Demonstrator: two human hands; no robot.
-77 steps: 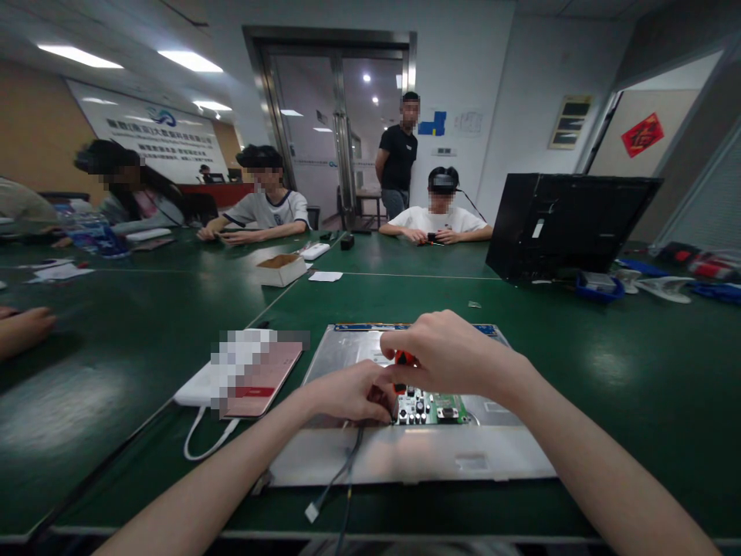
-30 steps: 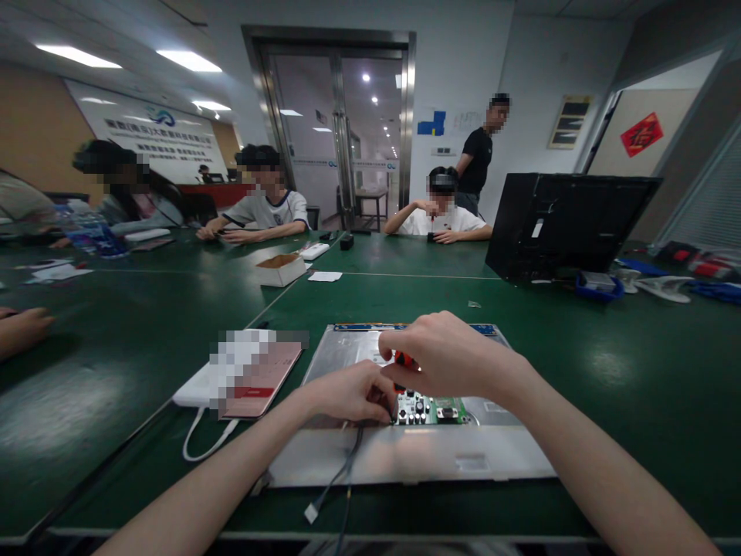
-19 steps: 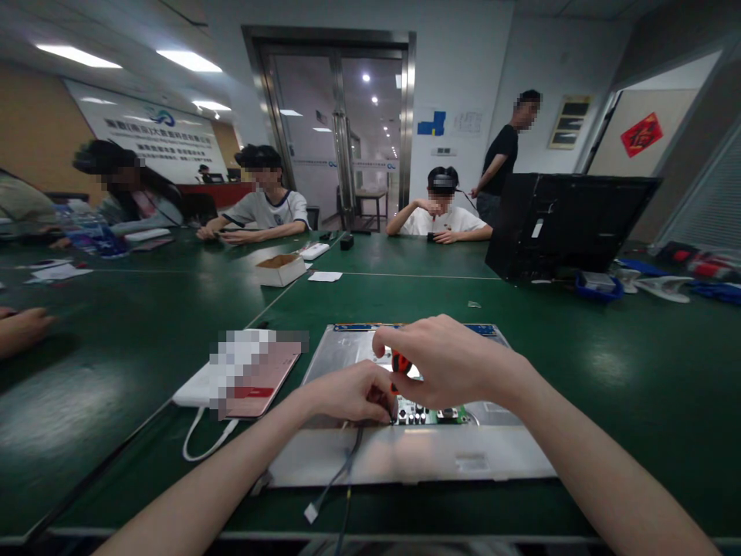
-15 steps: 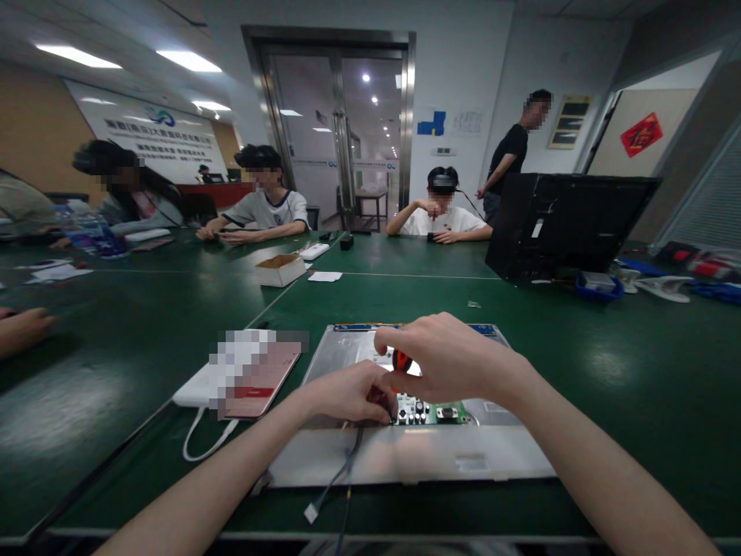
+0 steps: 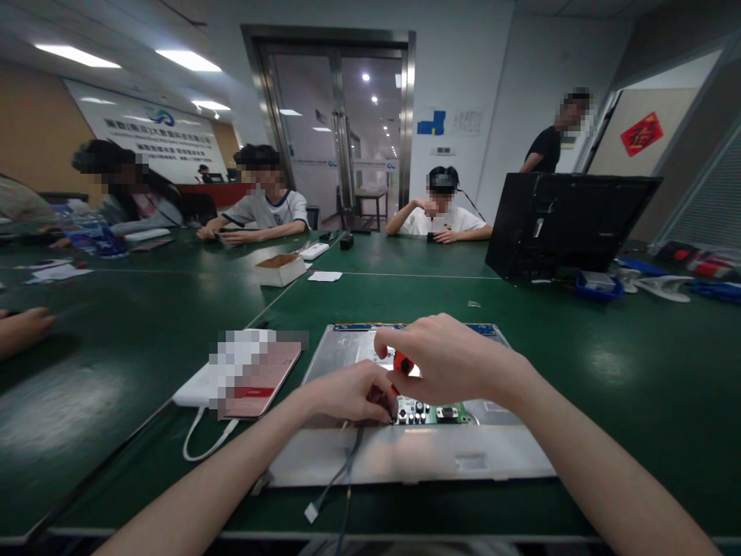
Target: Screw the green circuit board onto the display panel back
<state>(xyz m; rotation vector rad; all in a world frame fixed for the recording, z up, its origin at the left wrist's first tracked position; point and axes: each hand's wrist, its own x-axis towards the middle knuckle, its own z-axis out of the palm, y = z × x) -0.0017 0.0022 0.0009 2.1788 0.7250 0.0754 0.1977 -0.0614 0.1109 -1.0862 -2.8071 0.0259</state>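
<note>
A flat metal display panel (image 5: 428, 455) lies in front of me, with a green circuit board (image 5: 427, 412) on its middle. My right hand (image 5: 431, 355) is curled round the red-and-black handle of a screwdriver (image 5: 402, 363), which stands over the left part of the board. Most of its shaft is hidden by my fingers. My left hand (image 5: 362, 394) is closed beside it, fingertips pressed together at the board's left edge; what they pinch is hidden. A cable with a white connector (image 5: 311, 512) trails from under my left hand over the panel's near edge.
Left of the panel lie a white device with a cable (image 5: 191, 390) and a pink phone-like slab (image 5: 269, 378). A small open box (image 5: 281, 270) stands farther back. At right are a black monitor (image 5: 570, 224) and a blue tray (image 5: 599, 286). Co-workers sit around the green table (image 5: 614, 386).
The screwdriver handle has turned slightly within my right hand. Both hands stay in nearly the same place. In the background, a standing person has moved to the right behind the monitor.
</note>
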